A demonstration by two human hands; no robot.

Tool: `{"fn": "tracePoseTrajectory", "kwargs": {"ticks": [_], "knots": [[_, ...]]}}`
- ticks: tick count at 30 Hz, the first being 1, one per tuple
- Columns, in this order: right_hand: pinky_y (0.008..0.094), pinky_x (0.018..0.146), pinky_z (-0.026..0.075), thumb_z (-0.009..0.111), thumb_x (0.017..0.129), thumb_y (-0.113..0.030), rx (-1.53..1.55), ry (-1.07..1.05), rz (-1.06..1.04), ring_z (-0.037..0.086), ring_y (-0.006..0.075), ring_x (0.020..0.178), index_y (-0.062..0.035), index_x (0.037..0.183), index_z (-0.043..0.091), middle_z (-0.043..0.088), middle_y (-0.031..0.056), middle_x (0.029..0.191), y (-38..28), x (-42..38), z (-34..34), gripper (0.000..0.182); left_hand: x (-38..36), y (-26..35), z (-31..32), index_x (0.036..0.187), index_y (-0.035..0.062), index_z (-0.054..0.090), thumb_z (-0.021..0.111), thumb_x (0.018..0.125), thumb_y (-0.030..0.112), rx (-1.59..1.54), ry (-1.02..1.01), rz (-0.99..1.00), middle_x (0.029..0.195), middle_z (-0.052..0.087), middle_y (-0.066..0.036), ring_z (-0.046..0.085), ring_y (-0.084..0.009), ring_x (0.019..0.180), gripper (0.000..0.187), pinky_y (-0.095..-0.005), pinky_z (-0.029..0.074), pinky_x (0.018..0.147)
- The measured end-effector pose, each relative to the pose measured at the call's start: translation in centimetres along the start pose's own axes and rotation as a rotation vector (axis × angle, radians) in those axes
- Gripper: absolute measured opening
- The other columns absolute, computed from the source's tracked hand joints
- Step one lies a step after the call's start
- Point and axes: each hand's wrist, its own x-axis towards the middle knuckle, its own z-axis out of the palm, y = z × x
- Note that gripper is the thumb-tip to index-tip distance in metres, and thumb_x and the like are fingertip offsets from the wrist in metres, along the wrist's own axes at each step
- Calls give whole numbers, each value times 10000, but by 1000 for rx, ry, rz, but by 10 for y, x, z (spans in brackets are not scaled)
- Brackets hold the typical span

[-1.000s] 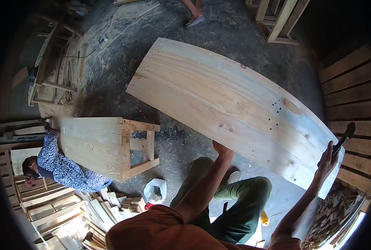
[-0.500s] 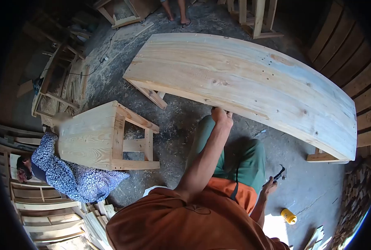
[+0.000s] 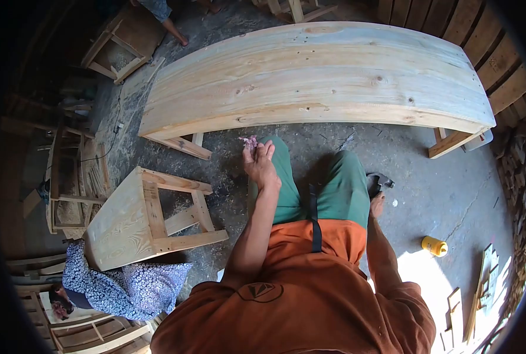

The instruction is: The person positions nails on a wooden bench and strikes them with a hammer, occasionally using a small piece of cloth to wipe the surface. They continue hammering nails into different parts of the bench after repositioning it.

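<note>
A long wooden bench [image 3: 310,76] with a pale plank top stands in front of my knees. My left hand [image 3: 263,171] is raised over my left thigh, below the bench's near edge and apart from it. Its fingers are curled at a small crumpled pinkish-white bundle [image 3: 249,142], which looks held at the fingertips; what it is made of I cannot make out. Low beside my right knee, my right hand [image 3: 377,205] is closed around the dark handle of a claw hammer [image 3: 382,180], its head pointing away from me.
A smaller wooden bench [image 3: 124,221] stands at left, beside a person in a patterned blue garment [image 3: 136,286]. Another person's leg [image 3: 174,30] shows at the back. A yellow bottle [image 3: 434,246] lies on the floor to the right, near stacked wood [image 3: 516,194].
My left hand has left the bench's near edge and drawn back over my thigh, with the pinkish bundle now visible. The hammer has moved up beside my right knee. The view has shifted.
</note>
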Motion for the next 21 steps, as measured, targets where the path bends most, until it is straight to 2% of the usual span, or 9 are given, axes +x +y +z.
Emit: {"fn": "tracePoseTrajectory", "kwargs": {"ticks": [1,2,3,5,9,10,15,19,21], "knots": [[534,827,500,778,781,-248,-57,-7,-35,573,452,1058,-48,1132,482,545,238,1133,1,1,-1,501,-5,9,6,1263,-48,475,505,991,-10,13,-39,82,1136,593,-151,678,-264,955,276,-359,586,845],[520,859,502,779,778,-270,-66,-11,-47,558,436,1094,-46,1127,497,535,222,1159,2,2,-2,501,-10,18,12,1271,-51,477,533,989,6,95,-78,154,1116,606,-135,658,-219,963,293,-323,553,861],[520,859,502,779,778,-270,-65,-8,-37,558,436,1094,-46,1127,497,535,222,1159,3,1,-1,501,-10,22,18,1271,-51,477,533,989,6,98,-88,150,1116,606,-135,658,-219,963,293,-323,553,861],[512,882,502,781,771,-274,-70,-5,-36,552,431,1106,-33,1121,505,539,216,1158,3,3,2,507,-6,28,31,1260,-43,496,574,976,14,154,-190,469,1066,630,-109,628,-162,939,300,-276,509,856],[526,884,510,673,839,-273,-14,0,-46,570,444,1077,-19,1131,515,565,233,1127,7,6,8,418,-4,50,66,1223,-37,526,615,952,6,159,-323,425,1017,647,-88,604,-127,906,288,-253,482,843],[528,879,512,618,867,-255,5,-12,-10,574,445,1066,-26,1121,530,578,233,1110,4,5,6,353,-4,54,77,1210,-38,532,628,940,1,154,-415,468,1011,650,-90,606,-126,893,289,-257,488,833],[547,847,514,554,906,-208,63,2,74,612,459,1017,-26,1083,538,619,234,1081,-8,-2,-9,254,-4,60,132,1201,-47,532,663,905,-17,276,-768,524,1001,652,-97,639,-132,867,325,-257,518,786],[567,813,501,424,972,-177,116,-34,125,629,484,979,-33,1100,526,659,272,1048,-7,-5,-25,218,-14,55,177,1204,-31,554,683,902,5,337,-997,452,979,646,-94,647,-134,862,330,-271,544,755],[568,808,500,461,963,-218,144,-21,141,632,483,973,-30,1096,529,662,276,1029,-5,-8,-33,241,-22,47,200,1196,-25,574,702,892,16,379,-1048,469,986,649,-87,641,-131,871,333,-263,538,760]]}}
